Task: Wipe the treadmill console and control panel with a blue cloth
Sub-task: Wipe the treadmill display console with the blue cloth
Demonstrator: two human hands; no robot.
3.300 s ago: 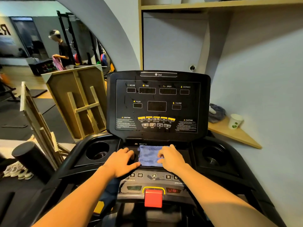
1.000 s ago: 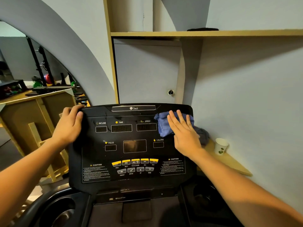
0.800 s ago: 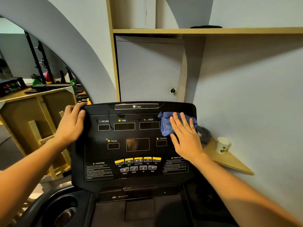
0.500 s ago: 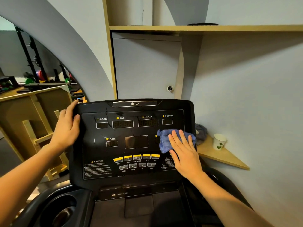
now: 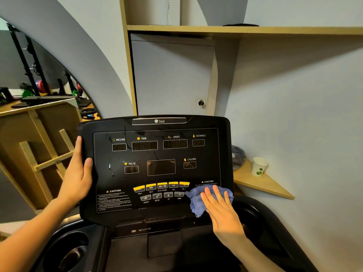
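Note:
The black treadmill console (image 5: 157,154) stands upright in front of me, with dark displays and a row of yellow buttons (image 5: 161,186). My right hand (image 5: 222,209) lies flat, fingers spread, pressing the crumpled blue cloth (image 5: 196,201) against the panel's lower right corner, over the right caution text. My left hand (image 5: 77,173) grips the console's left edge, thumb on the front face. Smudges show on the left part of the panel.
A cup holder (image 5: 68,252) sits at the lower left and another (image 5: 249,218) behind my right wrist. A wooden corner shelf (image 5: 255,183) to the right holds a paper cup (image 5: 259,166) and a grey rag (image 5: 238,156). Wooden frames (image 5: 39,154) lean at left.
My right hand has slid the cloth down the panel's right side, from the top right corner past the calorie display to the lower right corner. My left hand has slipped lower on the left edge.

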